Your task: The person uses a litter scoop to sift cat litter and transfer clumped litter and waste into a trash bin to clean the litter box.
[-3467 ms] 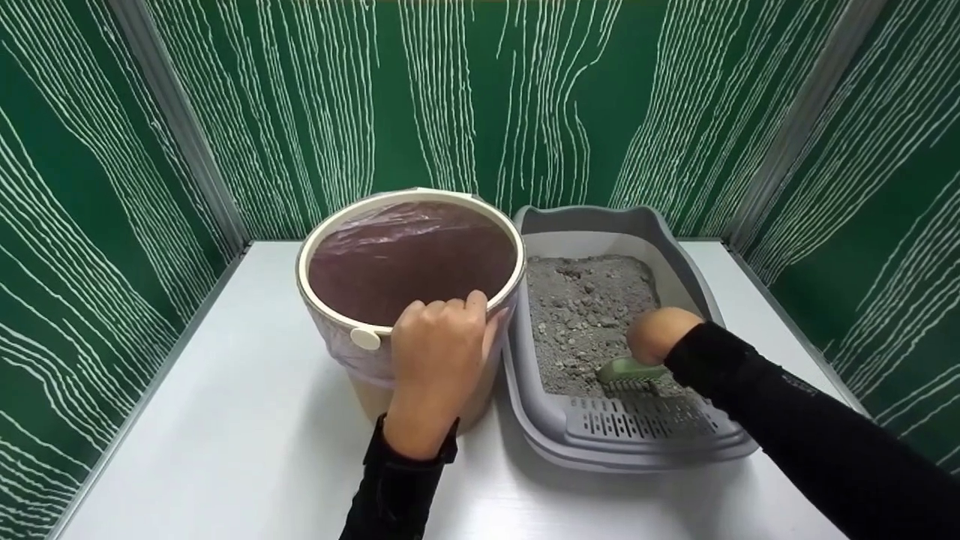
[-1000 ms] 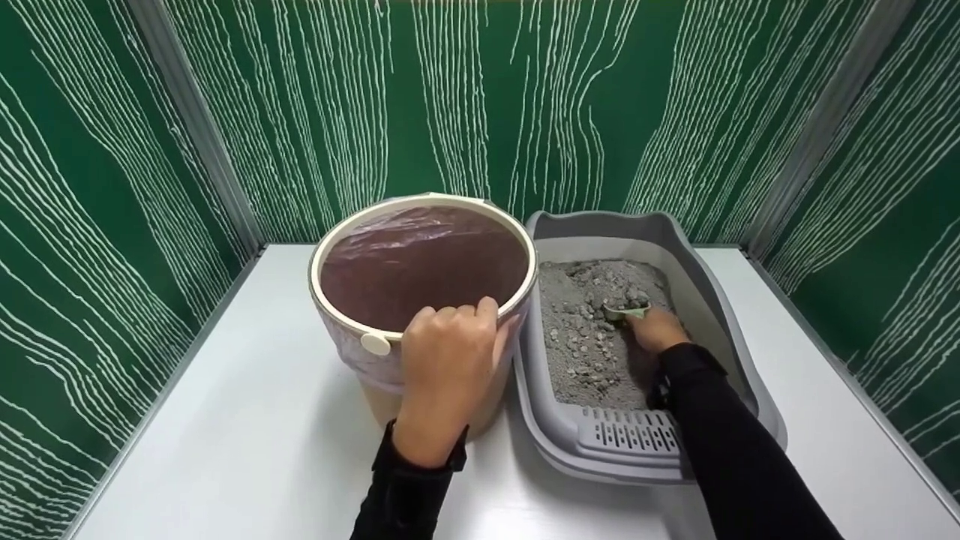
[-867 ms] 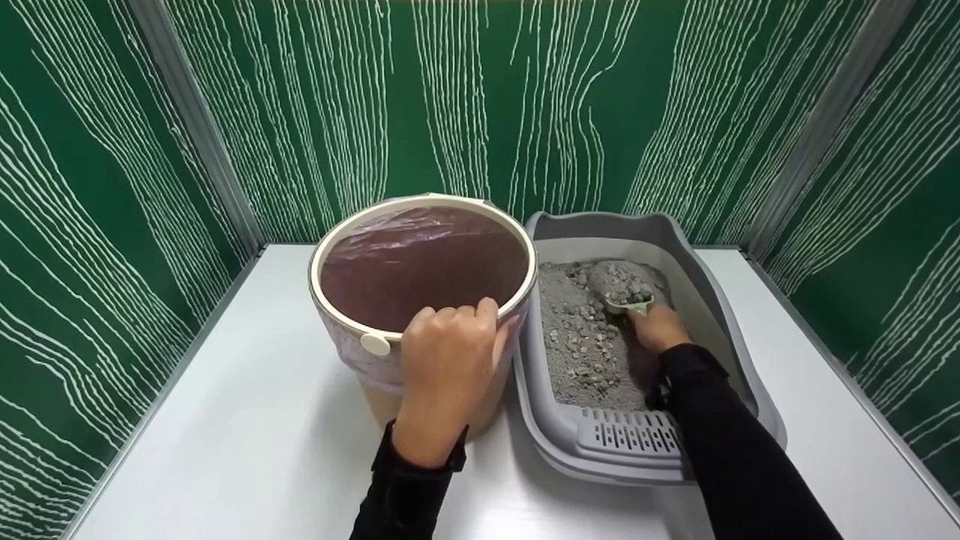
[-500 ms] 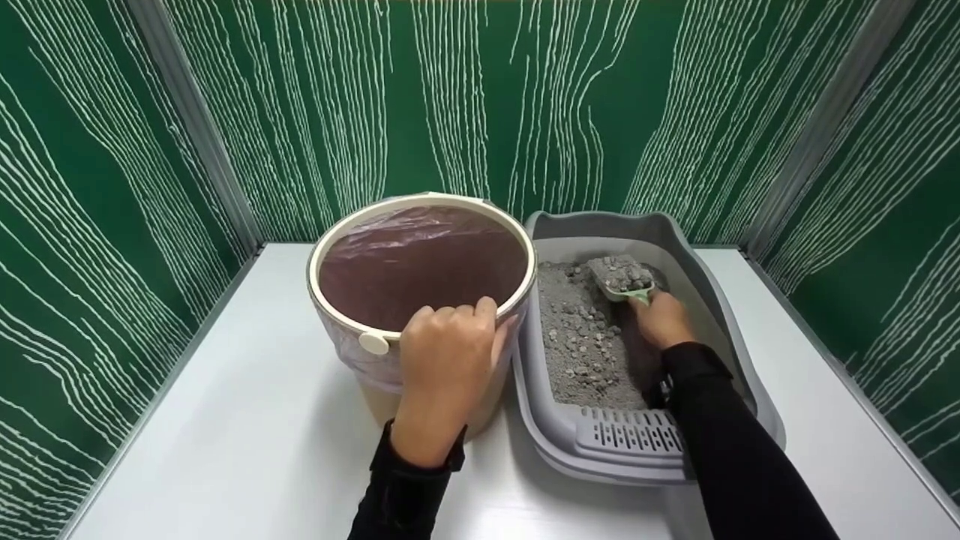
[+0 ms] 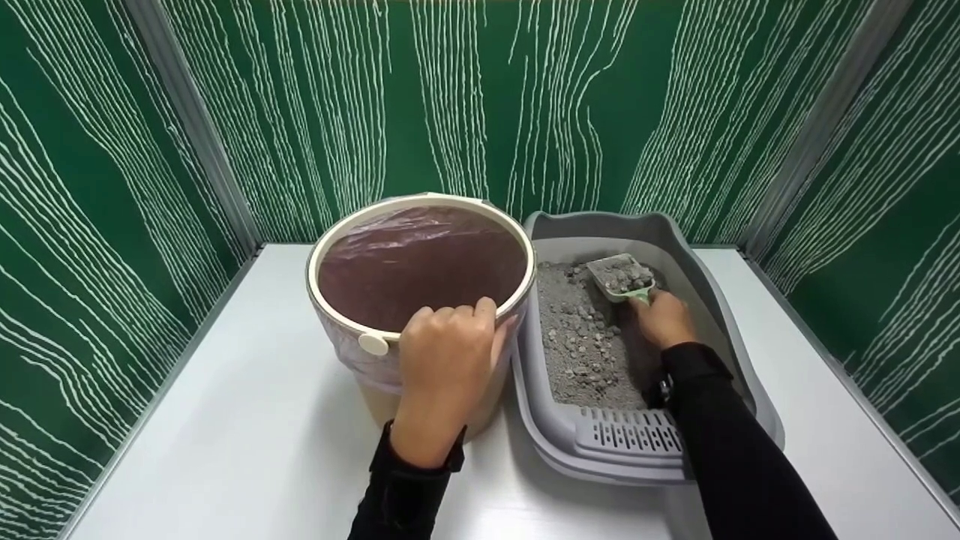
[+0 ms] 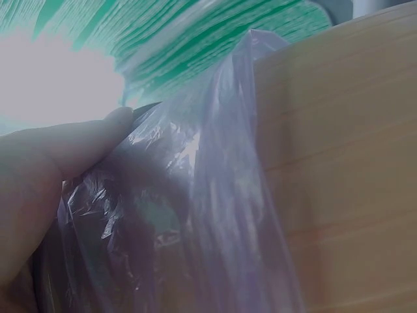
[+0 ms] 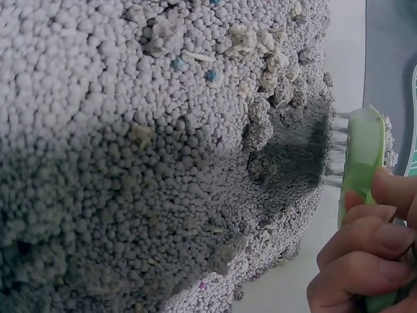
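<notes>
My left hand [image 5: 446, 367] grips the near right rim of a cream trash bin [image 5: 367, 420], with the thumb outside over its thin plastic liner [image 6: 228, 169]. In my right hand [image 5: 666, 321] is a green litter scoop [image 5: 637, 295], its handle held in curled fingers [image 7: 358, 241]. Grey clumps and granules [image 5: 628, 277] lie in the scoop's head, above the litter at the back of a grey litter box [image 5: 555, 427]. Litter streams down from under the scoop in the right wrist view. Most of the handle is hidden by the hand.
The bin and the litter box stand side by side on a white table [image 5: 225, 420]. More clumps [image 5: 581, 345] lie in the litter left of the right hand. Green walls with white lines [image 5: 480, 112] enclose the back and sides.
The scoop has come up out of the litter at the back, loaded, and its load has shrunk as fine litter sifted through. The left hand has stayed on the bin rim.
</notes>
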Demonstrator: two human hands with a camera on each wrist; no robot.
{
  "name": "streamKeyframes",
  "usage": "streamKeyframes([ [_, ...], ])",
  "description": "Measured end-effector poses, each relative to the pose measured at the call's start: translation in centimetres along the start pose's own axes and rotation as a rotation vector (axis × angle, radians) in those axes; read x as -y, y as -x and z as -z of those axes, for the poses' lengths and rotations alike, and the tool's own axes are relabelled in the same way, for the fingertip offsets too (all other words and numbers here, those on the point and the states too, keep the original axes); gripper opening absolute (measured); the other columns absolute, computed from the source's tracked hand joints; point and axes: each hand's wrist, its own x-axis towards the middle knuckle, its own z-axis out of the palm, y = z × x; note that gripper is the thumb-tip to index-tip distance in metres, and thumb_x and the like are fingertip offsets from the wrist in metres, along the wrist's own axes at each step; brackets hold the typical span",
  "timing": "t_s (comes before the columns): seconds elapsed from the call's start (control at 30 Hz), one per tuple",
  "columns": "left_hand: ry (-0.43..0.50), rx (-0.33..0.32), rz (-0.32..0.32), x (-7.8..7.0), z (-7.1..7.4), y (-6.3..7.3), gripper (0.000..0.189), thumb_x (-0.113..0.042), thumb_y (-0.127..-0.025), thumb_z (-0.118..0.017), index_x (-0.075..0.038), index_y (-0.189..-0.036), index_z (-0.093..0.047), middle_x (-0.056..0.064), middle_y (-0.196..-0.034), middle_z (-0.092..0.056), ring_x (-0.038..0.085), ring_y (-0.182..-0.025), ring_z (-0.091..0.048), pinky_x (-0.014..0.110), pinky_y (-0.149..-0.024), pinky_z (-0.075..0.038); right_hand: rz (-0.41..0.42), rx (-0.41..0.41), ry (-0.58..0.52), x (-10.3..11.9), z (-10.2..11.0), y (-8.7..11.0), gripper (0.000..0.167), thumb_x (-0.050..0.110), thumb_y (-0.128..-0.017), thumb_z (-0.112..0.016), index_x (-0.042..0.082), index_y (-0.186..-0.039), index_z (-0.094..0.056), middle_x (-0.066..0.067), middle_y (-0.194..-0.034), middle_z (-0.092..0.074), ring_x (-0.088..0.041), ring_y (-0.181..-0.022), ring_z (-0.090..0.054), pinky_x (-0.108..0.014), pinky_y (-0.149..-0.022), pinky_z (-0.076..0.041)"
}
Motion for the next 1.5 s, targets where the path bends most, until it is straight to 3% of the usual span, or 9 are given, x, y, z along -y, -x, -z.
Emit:
streamKeyframes([
  [0.07,0.002,0.0,0.0,-0.01,0.0,0.0,0.038,-0.04,-0.089,-0.085,-0.013,-0.074,-0.062,0.0,-0.059,-0.064,0.02,-0.048,-0.059,0.034,-0.05,-0.04,-0.023,-0.002,0.001,0.1,0.09,0.14,0.035,0.026,-0.111,-0.053,-0.009,-0.106,-0.058,-0.039,-0.117,-0.063,-0.055,-0.11,-0.06,-0.06,-0.088,-0.045],
  [0.3,-0.01,-0.011,0.005,-0.06,0.02,0.01,0.041,-0.04,-0.088,-0.086,-0.014,-0.072,-0.059,-0.001,-0.057,-0.06,0.02,-0.048,-0.058,0.034,-0.051,-0.039,-0.075,0.008,0.037,0.55,0.52,0.65,0.049,0.022,-0.11,-0.056,-0.015,-0.141,-0.052,-0.041,-0.139,-0.055,-0.057,-0.13,-0.054,-0.062,-0.103,-0.045],
  [0.67,-0.004,-0.004,0.006,-0.04,0.05,0.03,0.04,-0.04,-0.09,-0.085,-0.013,-0.073,-0.06,0.0,-0.058,-0.062,0.02,-0.048,-0.059,0.034,-0.051,-0.039,-0.056,0.01,-0.008,0.44,0.47,0.41,0.047,0.024,-0.109,-0.057,-0.015,-0.137,-0.058,-0.04,-0.141,-0.055,-0.056,-0.129,-0.055,-0.061,-0.103,-0.046],
  [0.73,-0.004,-0.002,0.006,-0.07,0.08,0.01,0.04,-0.04,-0.09,-0.084,-0.013,-0.073,-0.061,0.0,-0.058,-0.062,0.02,-0.048,-0.059,0.034,-0.051,-0.039,-0.051,0.008,-0.007,0.33,0.39,0.23,0.044,0.024,-0.109,-0.056,-0.016,-0.126,-0.061,-0.041,-0.137,-0.057,-0.056,-0.127,-0.056,-0.062,-0.102,-0.046],
  [0.87,-0.007,-0.001,0.003,-0.11,0.09,-0.01,0.039,-0.04,-0.091,-0.084,-0.013,-0.073,-0.061,0.0,-0.058,-0.062,0.02,-0.049,-0.059,0.034,-0.051,-0.039,-0.053,-0.004,-0.005,0.27,0.19,0.01,0.039,0.025,-0.11,-0.053,-0.011,-0.098,-0.061,-0.04,-0.119,-0.064,-0.051,-0.105,-0.061,-0.057,-0.088,-0.047],
  [0.93,-0.007,0.0,0.003,-0.09,0.08,-0.01,0.039,-0.04,-0.091,-0.084,-0.013,-0.073,-0.061,0.0,-0.058,-0.062,0.02,-0.048,-0.058,0.034,-0.051,-0.039,-0.054,-0.014,-0.009,0.36,0.13,-0.01,0.039,0.026,-0.111,-0.051,-0.009,-0.094,-0.061,-0.04,-0.113,-0.065,-0.049,-0.099,-0.061,-0.056,-0.083,-0.045],
  [1.13,-0.012,-0.007,0.007,-0.02,0.02,0.06,0.04,-0.04,-0.089,-0.085,-0.014,-0.072,-0.06,-0.001,-0.057,-0.061,0.02,-0.048,-0.057,0.034,-0.051,-0.039,-0.099,0.018,-0.006,0.55,0.2,-0.15,0.052,0.031,-0.113,-0.044,-0.015,-0.121,-0.067,-0.041,-0.131,-0.061,-0.056,-0.122,-0.06,-0.061,-0.095,-0.048],
  [1.3,-0.026,-0.017,0.006,-0.04,-0.04,0.07,0.04,-0.04,-0.088,-0.086,-0.014,-0.072,-0.06,0.0,-0.058,-0.063,0.021,-0.049,-0.059,0.035,-0.051,-0.04,-0.123,0.048,0.019,0.58,0.24,-0.23,0.055,0.035,-0.115,-0.039,-0.011,-0.124,-0.068,-0.04,-0.133,-0.06,-0.056,-0.122,-0.059,-0.06,-0.094,-0.048],
  [1.5,-0.028,-0.006,0.005,-0.11,0.06,0.0,0.04,-0.041,-0.088,-0.086,-0.014,-0.073,-0.061,0.0,-0.058,-0.063,0.021,-0.049,-0.059,0.035,-0.052,-0.04,-0.123,0.022,0.047,0.52,0.38,-0.12,0.055,0.035,-0.114,-0.041,-0.011,-0.135,-0.064,-0.04,-0.14,-0.057,-0.057,-0.128,-0.057,-0.064,-0.104,-0.046],
])
